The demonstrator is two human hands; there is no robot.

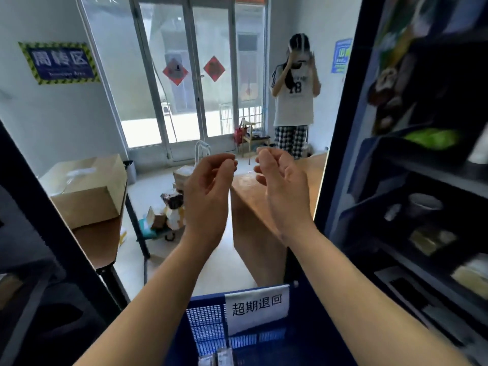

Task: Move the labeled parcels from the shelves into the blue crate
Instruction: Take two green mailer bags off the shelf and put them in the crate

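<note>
Glass doors [184, 75] at back, two red diamond decorations [175, 72] stuck on them. Blue wall sign [60, 63] with hazard-striped border, left. Large cardboard box [87, 188] on a bench [99, 244] at left. Wooden counter [257, 215] centre-right. A second person [293, 101] stands near a wooden chair [252, 136].

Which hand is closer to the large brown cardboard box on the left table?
The left hand. It is raised in mid-air to the right of the large brown cardboard box, not touching it. The right hand is farther right, in front of the wooden counter.
</note>
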